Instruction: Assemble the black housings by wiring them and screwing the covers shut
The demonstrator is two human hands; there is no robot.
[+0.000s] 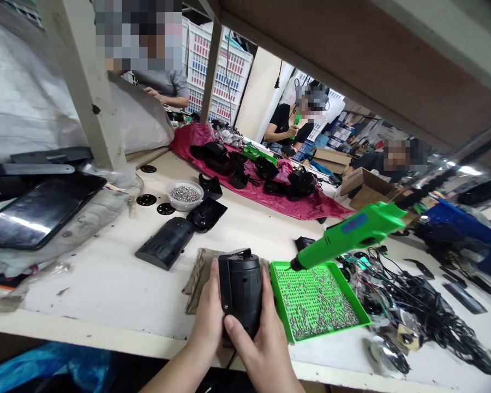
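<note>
Between my two hands stands a black plastic cylindrical housing (245,286) with a flat strap-like bracket along its left side. My left hand (208,311) presses against its left side. On the right side, my right hand (264,335) wraps round it, the thumb lying across its lower front. A folded brown cloth (195,278) lies under and behind the housing. Right of my hands is a green tray (286,322) of small screws, and a green electric screwdriver (343,234) hangs over its back edge. The housing's underside is hidden.
Black shell parts (166,243) and a bowl of small metal pieces (185,195) lie further back. A tangle of wires and cables (425,311) covers the right side. A phone-like black slab (41,210) is at left. An overhead shelf and post (82,82) frame the bench; several people sit beyond.
</note>
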